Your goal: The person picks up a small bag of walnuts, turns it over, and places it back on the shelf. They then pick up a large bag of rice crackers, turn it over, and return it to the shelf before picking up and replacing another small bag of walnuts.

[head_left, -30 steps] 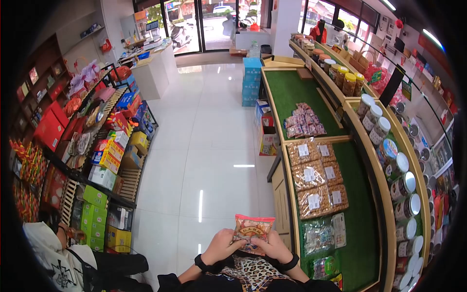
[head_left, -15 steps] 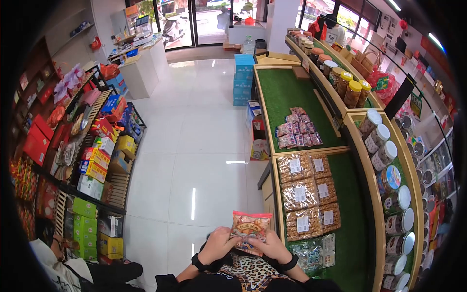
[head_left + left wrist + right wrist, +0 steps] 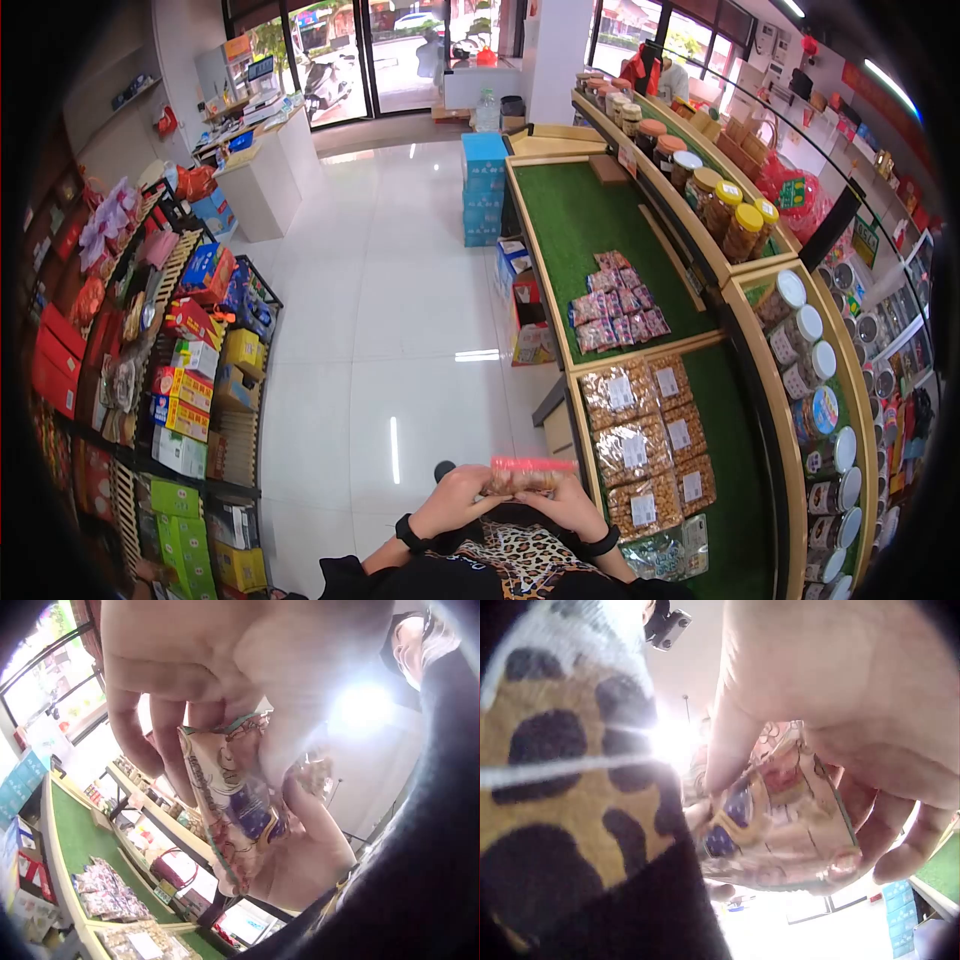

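A small printed snack packet (image 3: 530, 474) with a red top edge is held in front of the body in the head view, tipped so its face is foreshortened. My left hand (image 3: 462, 500) grips its left side and my right hand (image 3: 566, 504) its right side, thumbs on the near face. The left wrist view shows the packet (image 3: 236, 795) pinched between thumb and fingers of the left hand (image 3: 225, 667). In the right wrist view the right hand (image 3: 840, 690) has its thumb over the packet (image 3: 787, 817) and fingers behind it.
Right of me, a green-lined display stand (image 3: 745, 430) holds nut packs (image 3: 632, 450) and small packets (image 3: 618, 305), with jars (image 3: 795, 335) behind. Shelves of boxes (image 3: 180, 420) line the left. Blue boxes (image 3: 483, 190) stand beside the display; tiled floor (image 3: 400, 300) runs between.
The packet has tipped from showing its front to a foreshortened view, both hands still gripping it. The head view has shifted, and the person at the lower left has mostly left the frame.
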Available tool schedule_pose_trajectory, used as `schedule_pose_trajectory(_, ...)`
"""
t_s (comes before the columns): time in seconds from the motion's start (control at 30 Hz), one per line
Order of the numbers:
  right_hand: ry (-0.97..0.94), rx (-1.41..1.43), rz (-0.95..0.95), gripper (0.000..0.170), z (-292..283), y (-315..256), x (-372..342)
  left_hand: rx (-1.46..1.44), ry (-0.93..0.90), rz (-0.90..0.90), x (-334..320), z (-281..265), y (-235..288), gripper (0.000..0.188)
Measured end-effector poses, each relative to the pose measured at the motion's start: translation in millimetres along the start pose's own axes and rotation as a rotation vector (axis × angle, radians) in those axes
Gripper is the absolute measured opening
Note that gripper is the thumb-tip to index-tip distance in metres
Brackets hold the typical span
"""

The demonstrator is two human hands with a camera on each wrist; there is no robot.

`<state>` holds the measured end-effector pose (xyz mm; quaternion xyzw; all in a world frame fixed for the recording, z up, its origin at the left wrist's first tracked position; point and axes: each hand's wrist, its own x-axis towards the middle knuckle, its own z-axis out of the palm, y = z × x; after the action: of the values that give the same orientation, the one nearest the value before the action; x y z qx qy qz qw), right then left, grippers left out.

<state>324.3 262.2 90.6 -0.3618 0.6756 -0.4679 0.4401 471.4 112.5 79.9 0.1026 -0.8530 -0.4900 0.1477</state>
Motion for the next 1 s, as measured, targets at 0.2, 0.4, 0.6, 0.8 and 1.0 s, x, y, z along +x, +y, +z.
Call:
schedule_pose_trajectory(0.2, -0.081, -0.079, -0.227, 0.031, 16, -23, 86, 0.124, 0.038, 0.100, 31, -76, -37, 0.026)
schedule_pose_trajectory(0.4, 0.004, -0.053, -0.108, 0.035, 38, -26, 131, 0.203, 0.074, 0.039, 47, -111, -73, 0.042)
schedule_pose_trajectory(0.6, -0.090, -0.043, -0.084, 0.036, 29, -40, 176, 0.131, 0.110, -0.026, 70, -128, -98, 0.037)
schedule_pose_trajectory(0.8, -0.086, -0.012, -0.145, 0.033, 8, -49, 233, -0.029, 0.148, -0.130, 121, -150, -109, 0.025)
schedule_pose_trajectory(1.0, -0.054, 0.035, -0.096, 0.034, -59, -66, 292, 0.017, 0.152, -0.108, 202, -148, -132, 0.027)
